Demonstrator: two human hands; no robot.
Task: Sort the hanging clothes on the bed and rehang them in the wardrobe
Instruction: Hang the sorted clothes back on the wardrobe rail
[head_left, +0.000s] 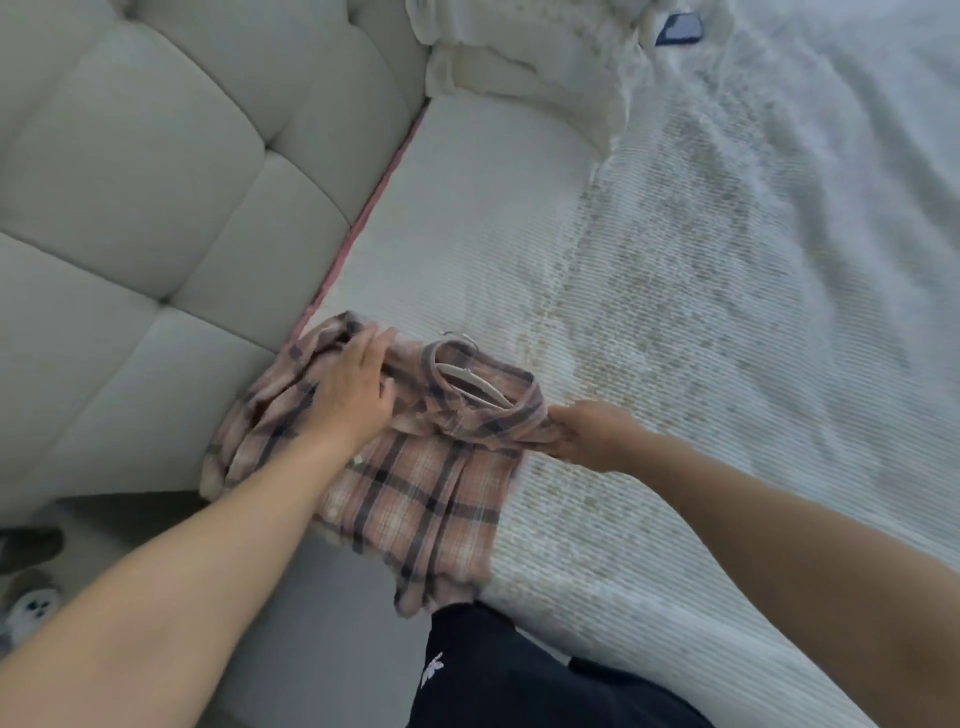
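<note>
Plaid shirt (415, 478), soft, light and limp on its white hanger (470, 382) at the bed (675, 312) edge near seven o'clock, is best lifted by the hanger; left hand (353, 384) presses it with straight fingers, right hand (592, 434) pinches the shoulder.

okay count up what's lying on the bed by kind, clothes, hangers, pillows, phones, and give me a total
Plaid shirt: 1
White hanger inside its collar: 1
White pillows by the headboard: 2
Dark phone at the far edge: 1
Total: 5
</note>
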